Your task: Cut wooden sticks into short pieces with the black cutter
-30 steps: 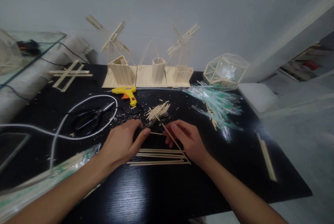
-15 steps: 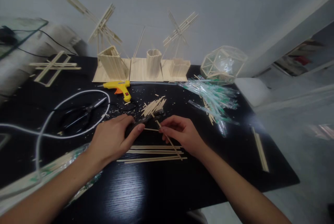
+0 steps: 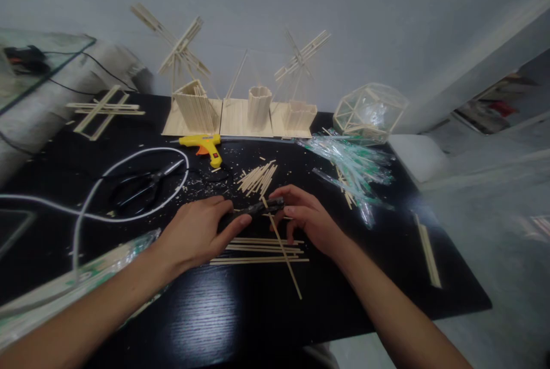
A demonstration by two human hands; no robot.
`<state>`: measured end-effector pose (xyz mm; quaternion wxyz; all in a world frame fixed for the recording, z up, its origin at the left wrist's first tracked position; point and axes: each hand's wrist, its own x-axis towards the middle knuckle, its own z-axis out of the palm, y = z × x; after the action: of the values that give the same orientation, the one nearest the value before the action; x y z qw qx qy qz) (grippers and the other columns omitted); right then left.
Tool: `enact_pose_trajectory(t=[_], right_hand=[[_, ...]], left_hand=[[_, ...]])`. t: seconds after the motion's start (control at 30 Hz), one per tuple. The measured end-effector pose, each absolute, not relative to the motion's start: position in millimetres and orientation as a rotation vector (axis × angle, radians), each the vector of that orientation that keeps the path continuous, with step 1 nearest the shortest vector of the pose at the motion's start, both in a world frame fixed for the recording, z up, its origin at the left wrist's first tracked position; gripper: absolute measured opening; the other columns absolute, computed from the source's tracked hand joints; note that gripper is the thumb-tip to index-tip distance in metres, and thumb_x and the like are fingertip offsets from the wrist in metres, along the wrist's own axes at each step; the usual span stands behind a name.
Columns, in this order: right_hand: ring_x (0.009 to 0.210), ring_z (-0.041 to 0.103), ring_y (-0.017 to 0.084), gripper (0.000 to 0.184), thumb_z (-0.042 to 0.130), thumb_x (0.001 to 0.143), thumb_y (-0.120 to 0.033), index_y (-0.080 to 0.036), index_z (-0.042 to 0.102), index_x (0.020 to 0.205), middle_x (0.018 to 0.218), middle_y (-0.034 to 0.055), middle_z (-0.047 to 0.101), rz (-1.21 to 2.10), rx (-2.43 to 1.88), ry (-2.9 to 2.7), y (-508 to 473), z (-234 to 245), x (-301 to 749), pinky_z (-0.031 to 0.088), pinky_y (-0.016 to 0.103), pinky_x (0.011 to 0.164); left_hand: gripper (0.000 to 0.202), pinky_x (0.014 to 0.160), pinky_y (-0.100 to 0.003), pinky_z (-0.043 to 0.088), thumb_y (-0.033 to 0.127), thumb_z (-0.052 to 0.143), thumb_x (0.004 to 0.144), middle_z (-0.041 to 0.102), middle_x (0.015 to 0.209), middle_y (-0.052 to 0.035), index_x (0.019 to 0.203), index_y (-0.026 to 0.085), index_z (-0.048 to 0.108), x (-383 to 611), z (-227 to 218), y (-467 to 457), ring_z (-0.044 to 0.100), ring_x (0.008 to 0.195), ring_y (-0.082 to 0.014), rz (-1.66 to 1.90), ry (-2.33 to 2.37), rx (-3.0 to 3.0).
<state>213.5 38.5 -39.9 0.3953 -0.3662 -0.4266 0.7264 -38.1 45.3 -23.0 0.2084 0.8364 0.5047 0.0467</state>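
Note:
My left hand (image 3: 201,228) is closed round the handles of black pliers (image 3: 253,208), whose jaws point right. A thin wooden stick (image 3: 286,257) crosses the jaws near its upper end and slants down toward me. My right hand (image 3: 307,217) is at the jaw tips, its fingers bent but apart; I cannot make out any firm grip on the stick. Below the pliers, several long sticks (image 3: 258,247) lie side by side on the black table (image 3: 275,317). Just beyond the jaws is a pile of short cut sticks (image 3: 258,179).
A yellow glue gun (image 3: 201,142) lies behind the pile. At the left are more pliers (image 3: 150,185) inside a white cable loop (image 3: 81,214). Wooden models (image 3: 193,108) line the back. Plastic wrappers (image 3: 352,163) and a stick polyhedron (image 3: 369,108) are at the right.
My right hand has moved slightly right, and its fingers have loosened from the slanting stick. That stick now reaches further toward me. The pliers and my left hand have shifted right in view.

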Motion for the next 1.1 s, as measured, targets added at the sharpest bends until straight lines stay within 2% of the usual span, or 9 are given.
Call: enact_pose_trajectory(t=[0.1,0.3,0.43,0.57,0.83,1.1], right_hand=[[0.074,0.075,0.02,0.033,0.07,0.085,-0.034,-0.02,0.069,0.116,0.109,0.0081,0.071,1.96,-0.944,-1.019,39,-37,215,0.055,0.021,0.039],[0.069,0.077,0.021,0.025,0.077,0.081,-0.034,-0.014,0.069,0.094,0.088,0.0064,0.075,2.108,-1.067,-0.916,37,-29,211,0.064,0.028,0.055],[0.066,0.077,0.021,0.026,0.083,0.074,-0.032,-0.015,0.066,0.086,0.089,0.0038,0.074,2.138,-1.136,-0.887,38,-29,211,0.064,0.03,0.058],[0.066,0.077,0.02,0.025,0.083,0.074,-0.03,-0.015,0.066,0.083,0.089,0.0036,0.075,2.129,-1.15,-0.891,39,-31,212,0.065,0.03,0.06],[0.066,0.077,0.02,0.022,0.083,0.074,-0.028,-0.015,0.067,0.083,0.088,0.0031,0.076,2.118,-1.175,-0.887,38,-31,211,0.066,0.03,0.061],[0.068,0.078,0.019,0.021,0.084,0.077,-0.028,-0.015,0.07,0.086,0.09,0.0034,0.075,2.092,-1.167,-0.9,38,-31,214,0.064,0.024,0.061]], left_hand=[[0.06,0.067,-0.035,0.043,0.064,0.028,0.099,0.066,0.084,-0.0073,0.081,0.02,0.064,-35,-22,43,0.065,0.076,-0.0248,0.066,1.378,2.343],[0.065,0.069,-0.037,0.046,0.068,0.028,0.098,0.069,0.086,-0.0092,0.088,0.019,0.069,-31,-25,39,0.068,0.08,-0.0271,-0.027,1.361,2.379],[0.068,0.07,-0.038,0.047,0.071,0.027,0.097,0.07,0.089,-0.0096,0.09,0.019,0.071,-28,-27,39,0.069,0.083,-0.0283,-0.068,1.369,2.386],[0.07,0.069,-0.039,0.047,0.073,0.026,0.096,0.071,0.089,-0.0098,0.091,0.02,0.071,-27,-28,38,0.07,0.084,-0.0293,-0.085,1.359,2.382],[0.066,0.061,-0.034,0.043,0.071,0.033,0.096,0.073,0.084,-0.0096,0.081,0.02,0.072,-27,-29,36,0.069,0.075,-0.0268,-0.022,1.384,2.39],[0.069,0.056,-0.031,0.034,0.075,0.034,0.093,0.072,0.076,-0.0102,0.075,0.021,0.072,-34,-31,44,0.068,0.068,-0.0261,-0.063,1.485,2.508]])
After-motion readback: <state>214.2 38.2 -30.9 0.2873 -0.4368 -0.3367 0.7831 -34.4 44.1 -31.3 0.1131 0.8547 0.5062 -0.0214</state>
